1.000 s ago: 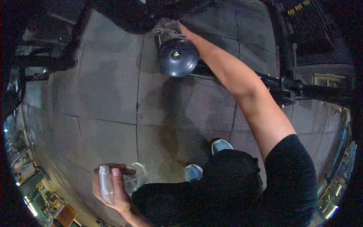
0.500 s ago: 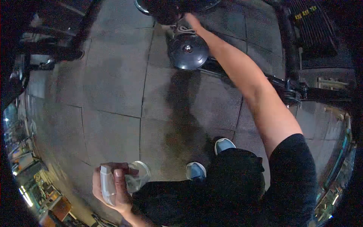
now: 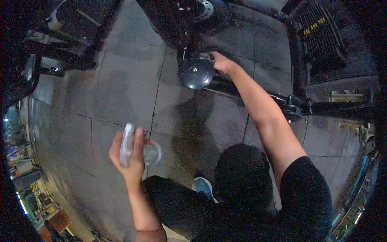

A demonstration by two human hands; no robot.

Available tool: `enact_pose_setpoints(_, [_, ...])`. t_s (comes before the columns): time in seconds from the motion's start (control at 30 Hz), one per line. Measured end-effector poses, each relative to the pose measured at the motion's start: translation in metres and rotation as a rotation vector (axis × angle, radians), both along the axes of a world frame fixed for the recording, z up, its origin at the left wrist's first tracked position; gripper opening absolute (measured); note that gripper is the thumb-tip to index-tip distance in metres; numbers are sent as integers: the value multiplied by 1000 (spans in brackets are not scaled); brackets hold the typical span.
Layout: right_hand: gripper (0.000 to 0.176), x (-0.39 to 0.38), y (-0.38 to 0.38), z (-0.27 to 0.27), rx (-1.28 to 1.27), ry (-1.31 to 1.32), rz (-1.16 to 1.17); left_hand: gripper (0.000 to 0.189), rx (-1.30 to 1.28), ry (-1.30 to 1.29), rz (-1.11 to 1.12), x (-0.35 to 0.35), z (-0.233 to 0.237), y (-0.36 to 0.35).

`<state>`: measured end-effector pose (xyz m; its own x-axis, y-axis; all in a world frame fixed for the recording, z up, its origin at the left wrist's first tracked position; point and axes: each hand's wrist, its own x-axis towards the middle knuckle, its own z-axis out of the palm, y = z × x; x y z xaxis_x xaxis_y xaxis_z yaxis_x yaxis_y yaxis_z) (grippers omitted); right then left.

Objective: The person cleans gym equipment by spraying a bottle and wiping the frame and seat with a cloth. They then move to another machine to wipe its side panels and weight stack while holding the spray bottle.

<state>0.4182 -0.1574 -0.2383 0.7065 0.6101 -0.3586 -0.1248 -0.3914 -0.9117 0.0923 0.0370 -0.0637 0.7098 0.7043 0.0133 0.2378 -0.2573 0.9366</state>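
My left hand [image 3: 133,163], blurred by motion, is raised over the floor at the lower left. Its fingers close around a flat white object [image 3: 127,139], and a clear cup [image 3: 154,154] shows on the hand's right side, in the same grip. My right arm reaches far forward to a gym machine. There my right hand [image 3: 221,63] is at the upper right edge of a round dark disc [image 3: 195,72] with a shiny centre bolt. Its fingers curl in beside the disc and are partly hidden; I cannot tell what they grip.
A dark machine post [image 3: 173,24] rises behind the disc, with a large round plate [image 3: 209,12] beyond. A black bar [image 3: 225,86] runs right to a joint [image 3: 293,108]. A weight stack [image 3: 318,32] stands at upper right. Below are my knees and a blue shoe [image 3: 203,186] on grey floor tiles [image 3: 117,97].
I have bent lower, knees forward. My right hand has come from behind the disc to its right edge. My left hand has risen with the white object and clear cup.
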Motion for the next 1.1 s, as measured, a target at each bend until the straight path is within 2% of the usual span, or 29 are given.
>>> enact_pose_setpoints(0.03, [48, 4, -1, 4, 2, -13, 5, 23, -26, -35, -40, 12, -7, 3])
enact_pose_setpoints(0.1, [42, 14, -6, -16, -159, 59, -74, 24, -52, -87, -69, 39, -4, 11])
enact_pose_setpoints(0.13, [44, 18, -15, -46, 40, -26, -228, 24, -45, -118, -136, 48, 0, 16])
enact_pose_setpoints(0.2, [45, 1, -28, 1, -71, -172, -522, 27, -39, -170, -195, 68, 17, 26])
enact_pose_setpoints(0.23, [46, -4, -36, 23, 68, -146, -593, 29, -45, -177, -189, 77, 30, 33])
enact_pose_setpoints(0.3, [42, -20, -49, 81, 311, -88, -678, 34, -108, -24, -176, 96, 56, 51])
enact_pose_setpoints(0.33, [35, -11, -64, 82, 414, -59, -648, 34, -122, -24, -139, 102, 64, 56])
enact_pose_setpoints(0.37, [35, -10, -72, 96, 512, -56, -675, 36, -73, -50, -182, 108, 71, 60])
enact_pose_setpoints(0.4, [44, -8, -77, 115, 597, -79, -667, 37, -14, -77, -236, 111, 76, 63])
enact_pose_setpoints(0.43, [50, 9, -93, 119, 360, -328, -649, 37, -6, -80, -230, 113, 78, 66])
enact_pose_setpoints(0.47, [49, 16, -95, 134, 372, -317, -701, 38, -4, -78, -245, 119, 80, 69])
enact_pose_setpoints(0.5, [45, 2, -84, 166, 498, -171, -811, 39, -8, -71, -261, 120, 78, 68])
enact_pose_setpoints(0.53, [44, 16, -89, 164, 665, 27, -825, 39, -9, -71, -262, 123, 82, 64])
enact_pose_setpoints(0.57, [43, 24, -96, 159, 845, 222, -836, 39, 7, -78, -284, 129, 73, 71])
enact_pose_setpoints(0.7, [43, -15, -97, 156, 964, 213, -815, 34, -71, -97, -488, 137, 30, 95])
enact_pose_setpoints(0.77, [44, -42, -92, 144, 1018, 204, -950, 30, -118, 13, -532, 145, 10, 101])
enact_pose_setpoints(0.9, [45, -129, -101, 100, 1175, 234, -830, 25, -84, -61, -678, 148, -41, 116])
enact_pose_setpoints(0.93, [41, -141, -99, 108, 1176, 175, -990, 25, -124, -111, -666, 155, -40, 121])
enact_pose_setpoints(1.1, [30, -167, -88, 112, 964, 242, -1003, 28, -284, -204, -606, 160, -60, 141])
